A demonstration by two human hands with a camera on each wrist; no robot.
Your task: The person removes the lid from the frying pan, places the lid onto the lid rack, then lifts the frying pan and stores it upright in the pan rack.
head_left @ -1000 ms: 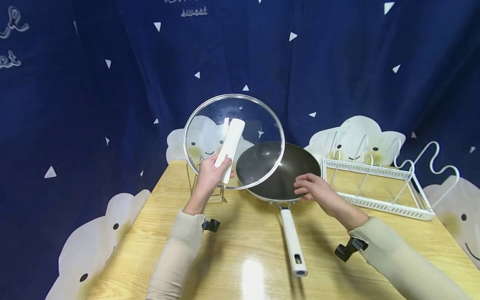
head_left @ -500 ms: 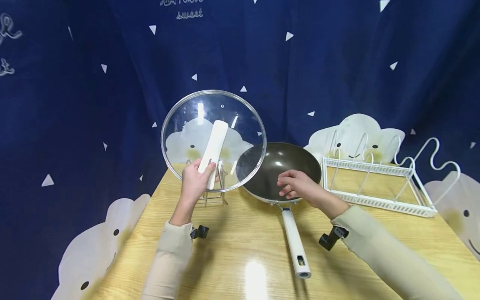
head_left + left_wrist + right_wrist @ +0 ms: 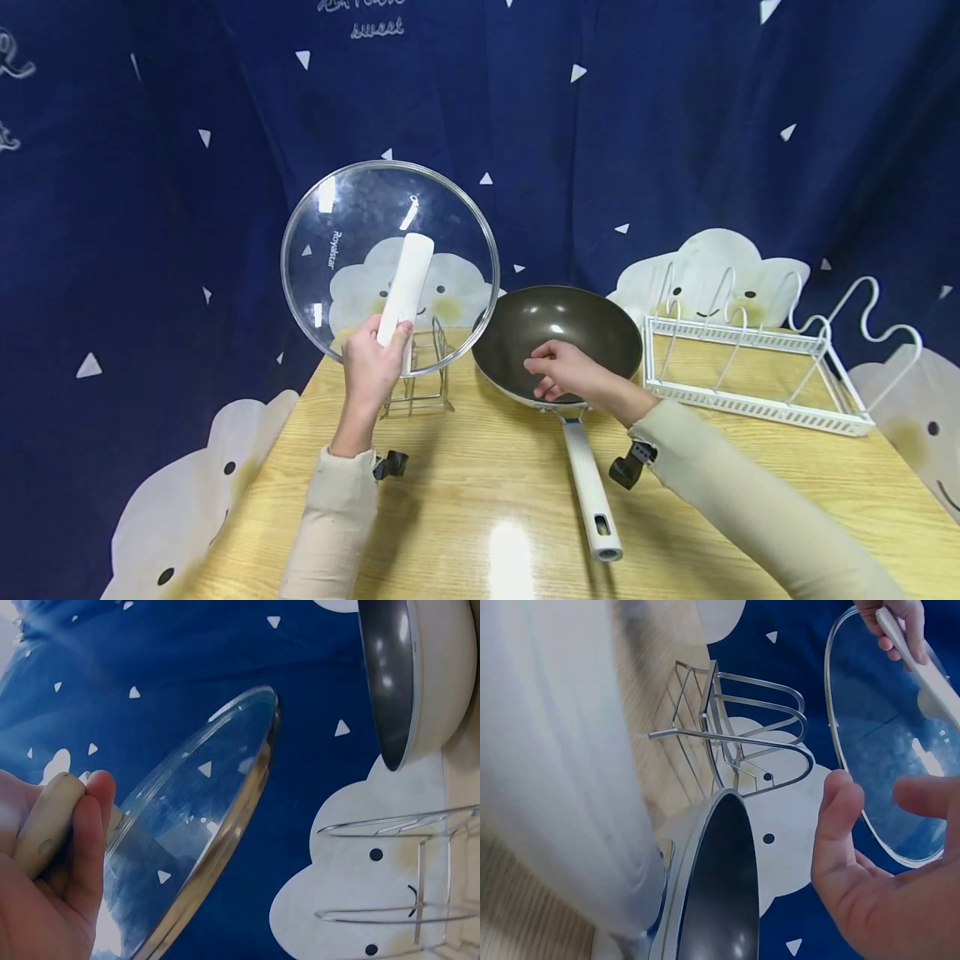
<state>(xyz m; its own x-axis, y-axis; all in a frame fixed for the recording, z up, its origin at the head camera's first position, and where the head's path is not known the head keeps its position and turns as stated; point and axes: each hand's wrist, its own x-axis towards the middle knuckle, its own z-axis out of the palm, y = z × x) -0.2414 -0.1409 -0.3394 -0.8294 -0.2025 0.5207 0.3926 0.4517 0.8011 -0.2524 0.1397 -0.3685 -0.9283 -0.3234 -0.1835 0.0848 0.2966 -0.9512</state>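
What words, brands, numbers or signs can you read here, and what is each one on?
"Royalstar": on the glass lid, running sideways.
"sweet": on the blue curtain, in pale script.
Cut off by the picture's edge, not fully readable: the script line above "sweet", and the letters at the far left of the curtain.
No numbers are legible.
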